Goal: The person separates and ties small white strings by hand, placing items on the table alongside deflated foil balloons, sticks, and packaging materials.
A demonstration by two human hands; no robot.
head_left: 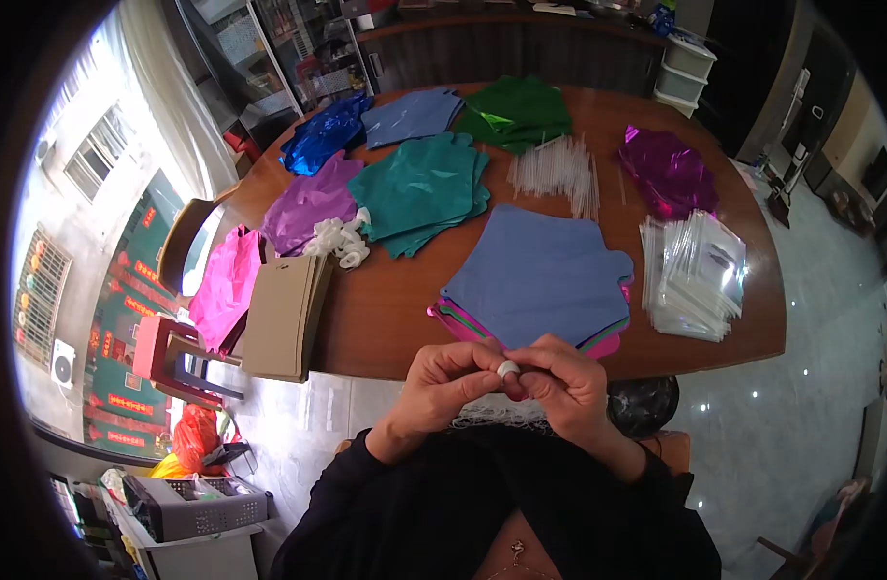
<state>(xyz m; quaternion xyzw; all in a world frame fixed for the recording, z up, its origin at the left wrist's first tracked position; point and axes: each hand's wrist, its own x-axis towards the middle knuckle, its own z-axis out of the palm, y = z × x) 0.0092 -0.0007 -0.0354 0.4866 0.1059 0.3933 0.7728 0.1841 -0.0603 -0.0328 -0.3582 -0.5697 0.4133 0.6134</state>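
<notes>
Both hands meet in front of the chest, just below the table's front edge. My left hand (447, 387) pinches one side of a small white roll (508, 369). Closed on its other side is my right hand (565, 385). Something small and dark red shows just under the roll, between the fingers; I cannot make out what it is. Right beyond the hands lies a stack of blue-grey sheets (540, 275), with pink and green edges showing beneath it. Several similar white rolls (339, 240) lie in a heap farther left on the table.
On the wooden table (386, 319) lie brown cardboard pieces (281, 317), teal sheets (419, 188), purple sheets (313, 203), green sheets (521, 111), clear sticks (557, 172), transparent bags (695, 275) and magenta foil (668, 172). A red stool (154, 350) stands at left.
</notes>
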